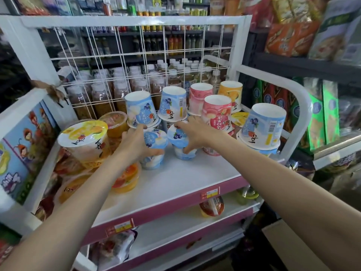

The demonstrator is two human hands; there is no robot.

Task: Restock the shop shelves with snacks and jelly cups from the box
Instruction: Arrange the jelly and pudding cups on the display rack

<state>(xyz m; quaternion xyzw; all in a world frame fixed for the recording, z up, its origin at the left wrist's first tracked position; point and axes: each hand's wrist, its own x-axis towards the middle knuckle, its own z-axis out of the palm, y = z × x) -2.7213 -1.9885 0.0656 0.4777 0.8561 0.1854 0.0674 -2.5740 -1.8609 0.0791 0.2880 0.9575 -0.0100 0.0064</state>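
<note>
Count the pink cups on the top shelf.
2 clear: back pink cup by the grid, front pink cup inverted before it. A pink lid edge below suggests more hidden.

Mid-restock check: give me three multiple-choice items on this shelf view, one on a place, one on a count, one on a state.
1. Where is the large yellow-lidded mango jelly cup?
A. Left side of the white top shelf
B. Right end
C. Lower shelf

2. How many pink peach cups stand upside down at the back?
A. One
B. Two
C. Four

3. What are the hands doing?
A. Both free
B. Each on a small blue-lidded blueberry cup
C. Holding one box together

Answers: 1 A, it sits left, atop other cups. 2 B, one pink cup behind another. 3 B, the left hand wraps one blueberry cup; the right hand grips the other by its lid.
</note>
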